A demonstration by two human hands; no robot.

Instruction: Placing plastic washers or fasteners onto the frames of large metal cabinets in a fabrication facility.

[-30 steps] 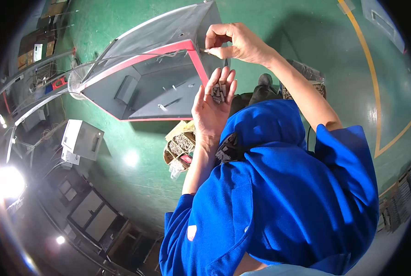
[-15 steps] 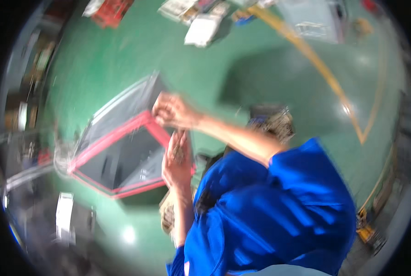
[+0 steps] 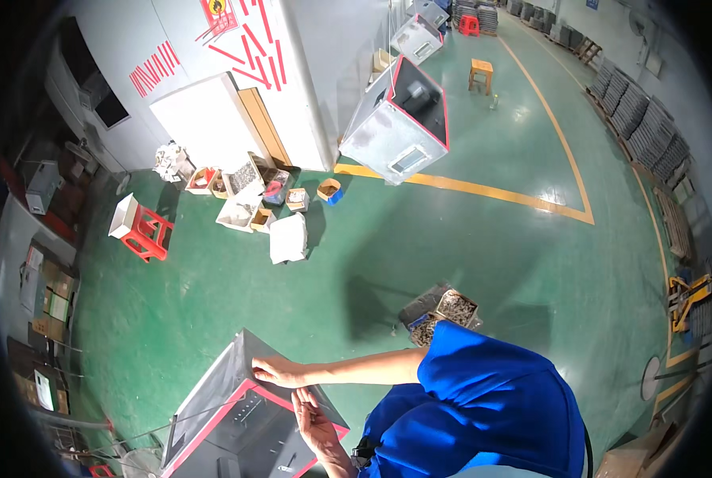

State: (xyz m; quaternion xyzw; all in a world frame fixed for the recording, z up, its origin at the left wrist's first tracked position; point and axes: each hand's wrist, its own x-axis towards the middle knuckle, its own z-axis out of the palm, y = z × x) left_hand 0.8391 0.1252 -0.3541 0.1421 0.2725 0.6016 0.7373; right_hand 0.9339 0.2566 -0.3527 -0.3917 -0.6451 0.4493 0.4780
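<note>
Head view: a red-rimmed grey metal cabinet (image 3: pixel 212 386) is seen at btm. R hand (image 3: pixel 272 371) is held curled at its upper corner (grip can't be told); L hand (image 3: pixel 314 428), loosely opened, is held just below, contents unclear.

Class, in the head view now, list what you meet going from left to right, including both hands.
Large red stool, right hand, left hand, far red-edged metal box, wooden stool, grey stacks by the wall.
</note>
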